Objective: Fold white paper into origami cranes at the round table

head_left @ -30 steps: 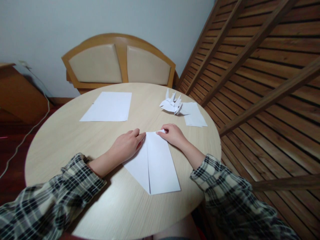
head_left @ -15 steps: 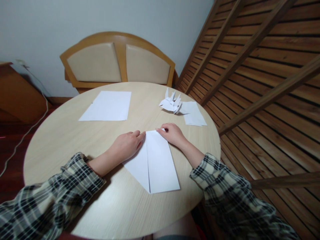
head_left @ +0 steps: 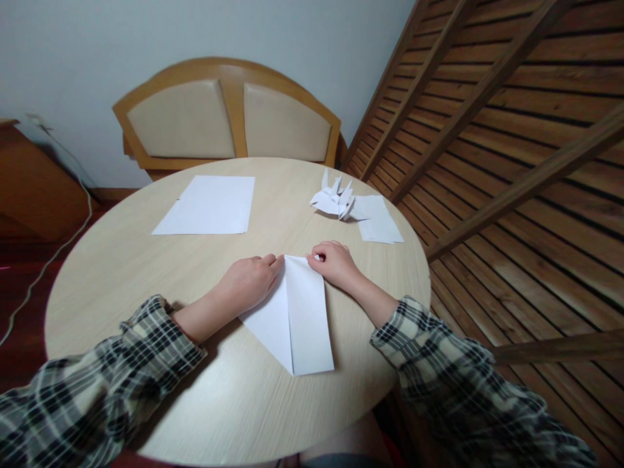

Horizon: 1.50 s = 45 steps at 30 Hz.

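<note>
A white sheet of paper [head_left: 309,318] lies in front of me, its left side folded in to a slanting edge and a crease running down its middle. My left hand [head_left: 251,279] rests on the paper's upper left, fingertips pressing near the top of the crease. At the top right corner, my right hand [head_left: 334,263] pinches the paper between thumb and curled fingers. The right flap is lifted a little and bends inward.
The round wooden table [head_left: 107,292] also carries a stack of white paper [head_left: 209,205] at far left. Folded paper pieces [head_left: 334,198] stand at far right, beside smaller paper sheets [head_left: 380,220]. A chair [head_left: 238,110] stands behind, and a slatted wooden partition [head_left: 507,169] rises at right.
The paper's right flap has come up and its lower right corner has shifted left. My right hand has curled tighter at the top corner; my left hand stays in place.
</note>
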### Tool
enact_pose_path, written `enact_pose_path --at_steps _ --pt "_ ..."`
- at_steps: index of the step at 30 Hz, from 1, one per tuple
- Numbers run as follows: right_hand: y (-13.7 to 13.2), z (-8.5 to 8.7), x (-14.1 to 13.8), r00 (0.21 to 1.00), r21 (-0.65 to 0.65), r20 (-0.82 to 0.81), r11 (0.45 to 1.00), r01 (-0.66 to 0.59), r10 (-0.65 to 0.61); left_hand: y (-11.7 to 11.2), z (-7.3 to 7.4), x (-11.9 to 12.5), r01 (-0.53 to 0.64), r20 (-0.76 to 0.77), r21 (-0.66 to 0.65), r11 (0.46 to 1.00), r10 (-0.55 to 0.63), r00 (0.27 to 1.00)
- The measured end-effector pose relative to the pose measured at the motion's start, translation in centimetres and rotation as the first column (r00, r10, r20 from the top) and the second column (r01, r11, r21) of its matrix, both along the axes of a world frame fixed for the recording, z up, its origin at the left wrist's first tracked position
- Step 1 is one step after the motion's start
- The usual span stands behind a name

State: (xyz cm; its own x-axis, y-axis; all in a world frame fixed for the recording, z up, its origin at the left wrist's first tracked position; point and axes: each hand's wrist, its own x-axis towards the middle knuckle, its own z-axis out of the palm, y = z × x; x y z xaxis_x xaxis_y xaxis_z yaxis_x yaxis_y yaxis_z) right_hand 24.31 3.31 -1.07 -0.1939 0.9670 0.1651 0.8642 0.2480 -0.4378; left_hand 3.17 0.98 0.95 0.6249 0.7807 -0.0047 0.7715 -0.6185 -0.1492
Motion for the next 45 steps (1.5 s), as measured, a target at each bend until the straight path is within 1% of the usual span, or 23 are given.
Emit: enact_pose_path --at_steps 9,14,18,23,30,35,40,45 --pt "-0.7 -0.3 -0.7 1.000 -0.011 -0.005 1.000 0.006 -0.006 -0.1 -0.1 0.0 0.003 -0.040 0.037 0.999 -0.002 0.999" --pt "-0.9 -0.3 -0.8 0.999 -0.010 -0.040 1.000 0.001 -0.001 -0.3 0.1 0.0 0.019 -0.077 0.065 0.998 -0.014 0.997" --pt "-1.0 -0.3 -0.9 0.998 -0.014 -0.068 1.000 -0.004 0.003 -0.3 -0.1 0.0 0.028 -0.076 0.087 0.996 -0.021 0.997" --pt "-1.0 -0.4 -0.9 0.997 -0.017 -0.081 1.000 -0.013 0.012 -0.2 -0.2 0.0 0.031 -0.083 0.089 0.996 -0.023 0.996" --pt "-1.0 -0.8 -1.0 0.998 0.013 -0.056 1.000 -0.018 0.019 -0.4 0.2 0.2 0.035 -0.092 0.076 0.997 -0.027 0.995" --pt "-1.0 -0.9 -1.1 0.997 0.023 -0.071 0.999 -0.022 0.024 -0.4 0.1 0.2 0.026 -0.108 0.087 0.996 -0.017 0.994" --pt "-1.0 -1.0 -1.1 0.997 0.036 -0.070 0.999 -0.014 0.016 -0.2 0.0 0.2 0.054 -0.140 0.085 0.995 -0.042 0.989" --pt "-1.2 -1.0 -1.2 0.997 0.045 -0.076 0.999 -0.017 0.021 -0.2 0.3 0.4 0.068 -0.151 0.080 0.994 -0.055 0.987"
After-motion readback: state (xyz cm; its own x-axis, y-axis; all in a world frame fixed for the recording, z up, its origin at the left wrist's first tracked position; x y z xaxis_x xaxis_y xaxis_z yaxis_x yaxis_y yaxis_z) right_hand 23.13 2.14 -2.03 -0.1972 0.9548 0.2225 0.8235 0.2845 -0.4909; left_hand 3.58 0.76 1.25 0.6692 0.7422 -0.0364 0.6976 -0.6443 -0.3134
